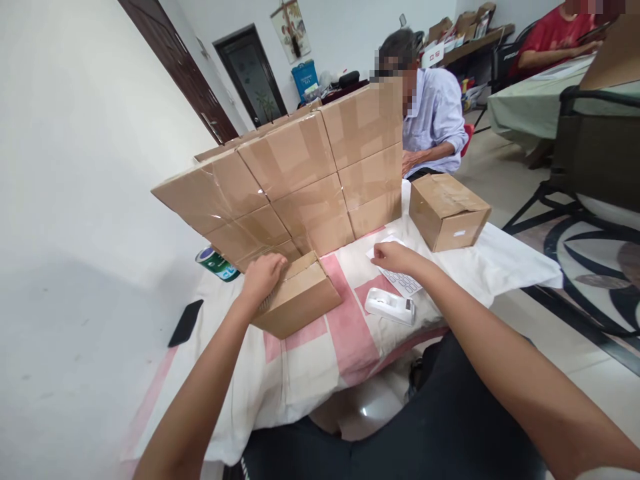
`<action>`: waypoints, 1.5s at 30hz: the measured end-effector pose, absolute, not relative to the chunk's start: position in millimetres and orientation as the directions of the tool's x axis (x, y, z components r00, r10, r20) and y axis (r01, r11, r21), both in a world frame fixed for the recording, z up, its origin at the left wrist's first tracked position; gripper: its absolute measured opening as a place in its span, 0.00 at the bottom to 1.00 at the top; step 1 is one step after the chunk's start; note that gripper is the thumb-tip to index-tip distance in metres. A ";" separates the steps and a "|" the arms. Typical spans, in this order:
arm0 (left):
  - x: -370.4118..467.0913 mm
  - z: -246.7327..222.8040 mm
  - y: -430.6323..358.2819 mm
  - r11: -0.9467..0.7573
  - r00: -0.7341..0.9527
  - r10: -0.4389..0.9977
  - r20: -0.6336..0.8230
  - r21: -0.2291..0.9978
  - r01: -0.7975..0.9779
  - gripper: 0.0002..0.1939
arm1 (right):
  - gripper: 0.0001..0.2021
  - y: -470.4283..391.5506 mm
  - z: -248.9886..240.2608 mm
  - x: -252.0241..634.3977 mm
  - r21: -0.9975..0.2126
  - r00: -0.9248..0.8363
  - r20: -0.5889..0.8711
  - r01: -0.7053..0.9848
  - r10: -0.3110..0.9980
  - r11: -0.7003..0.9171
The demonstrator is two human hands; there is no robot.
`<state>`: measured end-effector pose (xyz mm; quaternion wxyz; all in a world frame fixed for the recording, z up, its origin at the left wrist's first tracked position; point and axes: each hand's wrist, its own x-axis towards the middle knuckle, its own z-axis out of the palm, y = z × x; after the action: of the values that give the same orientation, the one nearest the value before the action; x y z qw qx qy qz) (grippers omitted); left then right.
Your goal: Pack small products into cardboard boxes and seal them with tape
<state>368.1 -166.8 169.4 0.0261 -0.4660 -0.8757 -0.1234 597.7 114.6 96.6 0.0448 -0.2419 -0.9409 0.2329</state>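
A small cardboard box sits in front of me on the table. My left hand rests on its left end, fingers curled over the top edge. To the right, a white sheet of printed labels lies on the cloth. The fingers of my right hand are pinched together at the sheet's upper left edge; the fingertips are partly hidden. Just below that sheet is a white tape dispenser. Behind the small box stands a wall of stacked, taped cardboard boxes.
Another closed box with a small label stands at the right. At the left are a green can and a black phone. A pink and white cloth covers the table. One person sits behind the stack, another farther right.
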 end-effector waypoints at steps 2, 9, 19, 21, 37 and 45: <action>399.9 174.4 -158.2 0.453 -0.479 0.742 0.468 0.176 0.874 0.18 | 0.12 132.0 95.9 609.1 -0.438 -0.775 -0.075 0.591 0.628 0.677; 541.6 101.9 -75.9 -0.313 0.224 0.786 0.576 0.058 0.948 0.10 | 0.46 149.1 71.7 622.7 -0.306 -0.487 -0.281 0.862 0.827 0.404; 473.3 15.7 50.0 -0.039 -0.512 0.774 0.372 0.835 0.548 0.16 | 0.09 165.7 64.6 612.2 -0.648 -0.652 -0.147 0.631 0.743 0.426; 467.5 3.2 51.5 -0.048 -0.548 0.692 0.470 0.787 0.615 0.25 | 0.11 169.8 67.3 614.6 -0.777 -0.715 -0.072 0.477 0.696 0.411; 472.5 9.4 38.5 0.022 -0.449 0.647 0.616 0.574 0.819 0.24 | 0.15 140.0 79.7 608.0 -0.958 -0.590 -0.079 0.267 0.803 0.102; 479.6 6.5 39.0 -0.116 -0.302 0.786 0.539 0.610 0.784 0.50 | 0.18 140.7 84.3 611.0 -0.979 -0.514 -0.202 0.099 0.834 -0.177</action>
<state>479.6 39.0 6.5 -0.0013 -0.5906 -0.6648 -0.4574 611.0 140.7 84.3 0.2820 -0.4045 -0.5764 0.6517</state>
